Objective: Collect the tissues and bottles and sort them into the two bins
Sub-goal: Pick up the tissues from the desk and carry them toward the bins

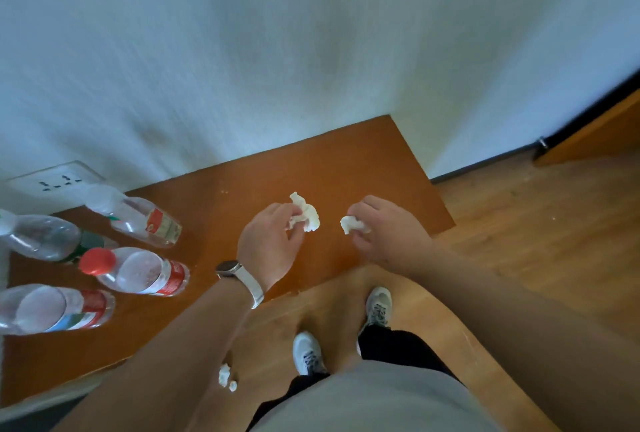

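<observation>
— while both hands are over that corner, what have they got hold of?
— left hand (270, 241) has its fingers curled round a crumpled white paper tissue (306, 215), most of it poking out past the fingertips. right hand (388, 227) pinches a smaller white tissue wad (351, 224), closed tight on it.
— lifted, or on the top?
— can't tell. both are over the orange-brown wooden table (329, 161), close to each other but apart.
— and the bottles?
— well off to the left on the same table: a clear plastic bottle with a red cap (138, 270) and three more clear plastic bottles (138, 216) round it. two small white tissue scraps (225, 374) show by the left forearm.
</observation>
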The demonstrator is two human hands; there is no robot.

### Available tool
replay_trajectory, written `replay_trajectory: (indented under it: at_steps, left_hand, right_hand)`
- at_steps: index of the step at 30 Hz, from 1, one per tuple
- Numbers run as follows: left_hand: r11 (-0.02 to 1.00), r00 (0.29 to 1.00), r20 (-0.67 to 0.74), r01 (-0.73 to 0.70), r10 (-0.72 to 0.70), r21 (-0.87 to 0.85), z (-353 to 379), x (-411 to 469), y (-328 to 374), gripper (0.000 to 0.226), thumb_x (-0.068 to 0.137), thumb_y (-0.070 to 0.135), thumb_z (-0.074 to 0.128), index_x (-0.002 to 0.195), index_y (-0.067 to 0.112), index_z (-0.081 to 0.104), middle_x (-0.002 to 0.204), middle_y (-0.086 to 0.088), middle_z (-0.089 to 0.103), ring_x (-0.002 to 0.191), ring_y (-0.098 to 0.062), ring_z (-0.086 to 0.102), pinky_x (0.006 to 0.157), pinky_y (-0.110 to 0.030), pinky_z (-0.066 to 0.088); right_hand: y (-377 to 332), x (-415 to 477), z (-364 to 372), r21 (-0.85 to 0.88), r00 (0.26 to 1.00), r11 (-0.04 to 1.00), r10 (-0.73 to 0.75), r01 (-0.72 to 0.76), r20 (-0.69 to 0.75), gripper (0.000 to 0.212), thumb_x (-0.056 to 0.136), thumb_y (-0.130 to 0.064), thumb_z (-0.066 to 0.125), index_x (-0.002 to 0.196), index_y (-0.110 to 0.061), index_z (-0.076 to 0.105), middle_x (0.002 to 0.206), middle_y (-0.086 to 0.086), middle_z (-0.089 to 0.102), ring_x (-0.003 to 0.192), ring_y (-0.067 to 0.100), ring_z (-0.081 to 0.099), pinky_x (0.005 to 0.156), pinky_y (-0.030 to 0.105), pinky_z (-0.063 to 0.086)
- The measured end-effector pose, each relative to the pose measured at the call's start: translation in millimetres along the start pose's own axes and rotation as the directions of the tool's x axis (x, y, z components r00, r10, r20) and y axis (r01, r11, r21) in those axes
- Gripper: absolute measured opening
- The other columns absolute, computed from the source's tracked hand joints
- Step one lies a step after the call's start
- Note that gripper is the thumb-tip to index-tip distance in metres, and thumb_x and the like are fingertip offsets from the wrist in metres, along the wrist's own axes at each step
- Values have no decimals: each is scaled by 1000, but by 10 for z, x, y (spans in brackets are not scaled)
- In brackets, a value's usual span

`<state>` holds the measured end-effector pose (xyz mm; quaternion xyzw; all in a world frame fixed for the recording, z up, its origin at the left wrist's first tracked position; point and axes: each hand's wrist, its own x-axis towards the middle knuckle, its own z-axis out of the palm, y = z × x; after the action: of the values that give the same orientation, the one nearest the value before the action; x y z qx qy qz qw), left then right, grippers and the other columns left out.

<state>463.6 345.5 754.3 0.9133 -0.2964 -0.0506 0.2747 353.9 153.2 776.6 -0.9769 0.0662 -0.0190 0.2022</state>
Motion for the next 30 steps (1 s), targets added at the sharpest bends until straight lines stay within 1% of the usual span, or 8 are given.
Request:
replay_trajectory:
  at_steps: [3,6,9,15,20,24,27,30]
  left_hand:
    - [996,996,15,-92,92,4,44,23,301,22,92,28,63,112,19,67,103,5,69,82,-10,60,66,-22,52]
    - [987,987,10,-160,160,-3,121,35,652,22,91,27,65,110,19,68,100,7,68,82,-7,59,64,-20,51]
    - [979,979,16,-201,201,-3,284,106,1060,21,90,26,66,110,20,68,99,8,68,82,-7,60,65,-27,56]
    - [952,951,45,-306,306,3,790,341,2244,16,92,28,62,106,24,68,96,12,66,81,-6,59,68,-25,53]
    - [911,909,73,-411,411,-16,1314,529,3325,17,91,26,60,106,23,68,98,9,66,82,-9,58,70,-27,51]
    - [837,833,87,-545,547,-49,1742,589,4107,17,90,24,64,106,21,68,99,7,68,82,-13,62,68,-31,54]
    - [790,782,108,-604,613,-107,2066,638,4629,15,89,22,65,104,21,67,96,7,67,79,-16,60,65,-31,51]
    - [736,725,127,-662,677,-142,2307,653,5119,14,88,21,65,102,20,67,94,8,66,77,-14,59,64,-29,49]
  right_hand:
    - [194,-216,-129,7,997,998,59,-58,-55,20,85,-24,63,105,-21,63,99,-6,59,79,10,55,65,30,54]
    - [456,-410,-304,-4,987,993,121,-122,-102,22,86,-27,64,107,-23,62,101,-9,59,80,8,55,69,25,54]
    - [798,-649,-517,3,974,986,162,-164,-158,22,86,-28,65,107,-25,62,101,-10,59,79,6,53,68,20,51]
    - [1725,-1289,-1125,50,932,966,259,-255,-253,20,85,-26,63,104,-22,62,97,-6,59,79,11,55,66,28,52]
    - [2582,-1964,-1601,91,862,929,368,-360,-349,21,82,-21,64,102,-19,63,95,-3,60,80,17,57,64,30,49]
    - [3162,-2529,-1895,148,794,875,481,-461,-371,21,85,-21,61,105,-19,62,100,-3,58,85,15,55,69,32,49]
    - [3519,-2957,-2079,158,735,831,548,-534,-400,20,87,-23,60,107,-22,62,102,-8,56,85,11,53,62,19,39]
    - [3811,-3319,-2221,201,654,775,618,-599,-436,18,86,-24,59,104,-24,62,97,-12,54,83,11,54,64,25,44]
